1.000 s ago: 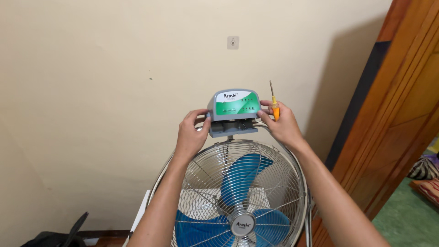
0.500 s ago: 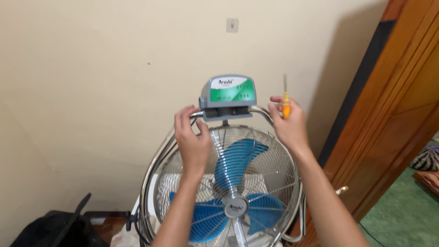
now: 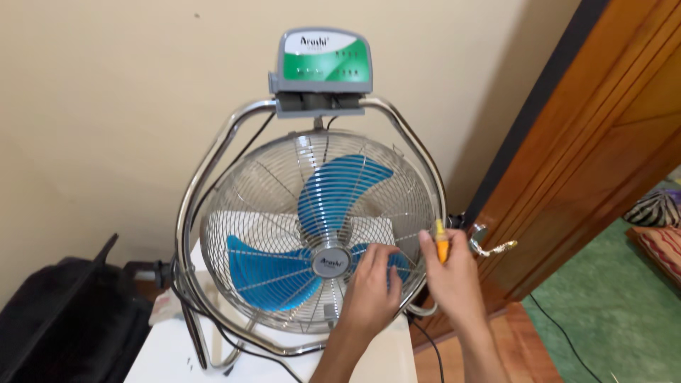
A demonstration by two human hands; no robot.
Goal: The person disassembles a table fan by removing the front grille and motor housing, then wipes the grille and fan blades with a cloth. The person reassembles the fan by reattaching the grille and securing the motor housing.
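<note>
The floor fan (image 3: 312, 234) stood on a white desk (image 3: 369, 358) against the wall; its tubular frame (image 3: 206, 177) looked rigid, the best grip. The wire guard (image 3: 284, 177) seemed thin and springy. The left hand (image 3: 372, 287) lay spread against it. The right hand (image 3: 454, 280) pinched a slim orange screwdriver (image 3: 441, 245).

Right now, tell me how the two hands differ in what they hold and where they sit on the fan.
The left hand is empty, fingers spread against the wire grille beside the hub. The right hand grips an orange-handled screwdriver, tip up, at the grille's right edge by the chrome frame. The left hand sits nearer the fan's centre, the right hand farther out. Both are bare and reach up from below.
</note>
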